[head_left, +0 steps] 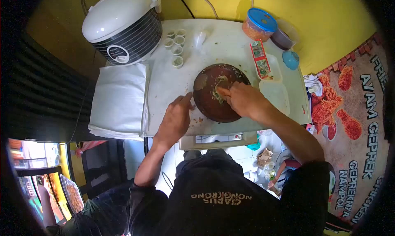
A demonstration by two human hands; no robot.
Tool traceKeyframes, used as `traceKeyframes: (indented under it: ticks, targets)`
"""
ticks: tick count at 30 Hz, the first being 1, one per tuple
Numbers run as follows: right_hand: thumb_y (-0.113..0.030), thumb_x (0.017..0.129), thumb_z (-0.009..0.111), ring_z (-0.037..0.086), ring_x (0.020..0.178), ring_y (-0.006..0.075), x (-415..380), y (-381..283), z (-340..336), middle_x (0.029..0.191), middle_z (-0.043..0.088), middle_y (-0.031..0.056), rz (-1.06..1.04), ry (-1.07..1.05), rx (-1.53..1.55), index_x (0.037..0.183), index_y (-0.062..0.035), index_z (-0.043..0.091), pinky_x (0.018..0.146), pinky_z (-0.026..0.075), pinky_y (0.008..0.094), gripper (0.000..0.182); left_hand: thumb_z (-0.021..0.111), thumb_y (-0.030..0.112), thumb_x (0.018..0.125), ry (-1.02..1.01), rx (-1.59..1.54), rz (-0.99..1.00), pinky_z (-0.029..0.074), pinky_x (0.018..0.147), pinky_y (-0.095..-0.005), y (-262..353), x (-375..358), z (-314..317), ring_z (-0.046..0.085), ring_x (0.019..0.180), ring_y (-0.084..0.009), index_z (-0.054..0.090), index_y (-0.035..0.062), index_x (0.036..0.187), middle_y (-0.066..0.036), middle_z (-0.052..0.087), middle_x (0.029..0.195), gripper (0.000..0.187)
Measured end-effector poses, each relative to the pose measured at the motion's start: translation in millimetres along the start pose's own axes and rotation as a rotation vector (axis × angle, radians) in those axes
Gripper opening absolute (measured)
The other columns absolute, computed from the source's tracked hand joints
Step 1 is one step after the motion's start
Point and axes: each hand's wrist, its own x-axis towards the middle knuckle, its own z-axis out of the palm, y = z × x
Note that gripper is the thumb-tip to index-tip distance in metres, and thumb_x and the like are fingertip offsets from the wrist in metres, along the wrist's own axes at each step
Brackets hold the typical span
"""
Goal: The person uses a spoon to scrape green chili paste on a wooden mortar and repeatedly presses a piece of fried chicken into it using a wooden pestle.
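A wide, dark reddish-brown mortar point(214, 108) sits on the white table, with crushed greenish-yellow paste point(217, 97) smeared in its middle. My right hand point(242, 98) is closed around an orange-brown pestle point(223, 91), whose end is down in the paste. Most of the pestle's grip is hidden by my fingers. At the mortar's left rim is my left hand point(176, 114), its fingers curled against the edge and holding it. Small food bits are scattered on the tabletop close to this hand.
A rice cooker point(123, 28) stands back left, above stacked white paper sheets point(119, 100). Several small cups point(177, 62) sit behind the mortar. At right are red-and-green sachets point(260, 59), an open white container point(274, 96), a blue-lidded tub point(260, 26) and a blue bowl point(291, 60).
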Motion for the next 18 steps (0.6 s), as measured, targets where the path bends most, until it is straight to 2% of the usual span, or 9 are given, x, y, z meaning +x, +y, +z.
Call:
traceKeyframes:
  ticks: [1,3,5,7,8,9,13,15,18]
  targets:
    - [-0.042,0.096,0.052,0.068,0.071,0.0378,-2,-3,-3,0.08,0.067,0.0262,-0.052,0.084,-0.059,0.091,0.006,0.066,0.062,0.054,0.0475,0.05,0.047,-0.013,0.08,-0.011,-0.008,0.036,0.047,0.077,-0.0458,-6,0,0,0.06,0.084,-0.0388,0.052,-0.0059,0.124,-0.021,0.06,0.088,0.045]
    - [-0.048,0.095,0.054,0.066,0.057,0.0299,15,-6,-49,0.072,0.065,0.0228,0.2,-0.427,0.105,0.087,0.0079,0.064,0.052,0.052,0.0415,0.057,0.047,-0.012,0.079,-0.051,-0.026,0.065,0.046,0.077,-0.0474,-7,-8,3,0.059,0.084,-0.0403,0.05,-0.0074,0.124,-0.023,0.059,0.088,0.046]
    - [-0.053,0.094,0.055,0.061,0.047,0.0237,27,11,-43,0.066,0.063,0.0205,0.22,-0.459,0.199,0.085,0.008,0.064,0.045,0.05,0.0378,0.062,0.047,-0.013,0.079,0.019,0.056,0.146,0.046,0.076,-0.0474,-7,-6,3,0.059,0.083,-0.04,0.05,-0.0074,0.124,-0.022,0.059,0.087,0.045]
    - [-0.049,0.094,0.055,0.067,0.06,0.0315,18,3,-46,0.075,0.066,0.0247,0.222,-0.44,0.162,0.088,0.0063,0.066,0.056,0.054,0.0426,0.057,0.047,-0.012,0.079,-0.015,0.039,0.104,0.046,0.076,-0.0475,-7,-10,-1,0.059,0.082,-0.04,0.051,-0.0075,0.123,-0.022,0.059,0.087,0.044]
    - [-0.044,0.095,0.054,0.069,0.079,0.0391,8,6,-14,0.085,0.067,0.0286,0.072,-0.121,0.089,0.091,0.0059,0.067,0.069,0.054,0.0481,0.052,0.048,-0.012,0.079,-0.036,0.015,0.065,0.047,0.076,-0.0476,-7,-9,-3,0.059,0.082,-0.04,0.051,-0.0076,0.122,-0.022,0.059,0.087,0.043]
    - [-0.048,0.1,0.039,0.068,0.082,0.0409,-3,-4,3,0.074,0.066,0.0239,-0.085,0.113,-0.032,0.093,0.0009,0.07,0.073,0.053,0.0519,0.058,0.048,-0.012,0.08,-0.053,-0.01,0.027,0.047,0.076,-0.0477,-7,-7,-4,0.059,0.082,-0.0399,0.051,-0.0076,0.122,-0.022,0.059,0.087,0.043]
    - [-0.042,0.101,0.04,0.069,0.088,0.0365,13,-9,-52,0.086,0.067,0.0246,0.239,-0.436,0.149,0.092,0.0013,0.07,0.075,0.054,0.0511,0.053,0.049,-0.011,0.079,-0.07,0.076,0.093,0.047,0.078,-0.0471,-11,-8,0,0.058,0.084,-0.0393,0.049,-0.0083,0.124,-0.022,0.058,0.089,0.045]
    - [-0.04,0.099,0.045,0.069,0.082,0.0376,19,-3,-31,0.082,0.068,0.0218,0.242,-0.414,0.169,0.085,-0.0012,0.068,0.073,0.053,0.0532,0.047,0.047,-0.012,0.08,-0.074,0.108,0.082,0.048,0.076,-0.0453,-8,-6,0,0.06,0.083,-0.0379,0.052,-0.0073,0.124,-0.022,0.06,0.088,0.045]
    - [-0.037,0.099,0.046,0.069,0.08,0.0357,-15,-24,35,0.08,0.067,0.0213,-0.133,0.401,-0.103,0.093,-0.0081,0.068,0.069,0.054,0.0485,0.037,0.046,-0.014,0.082,-0.079,0.105,0.068,0.049,0.074,-0.0439,-7,-5,1,0.062,0.08,-0.0364,0.055,-0.0064,0.124,-0.021,0.062,0.086,0.044]
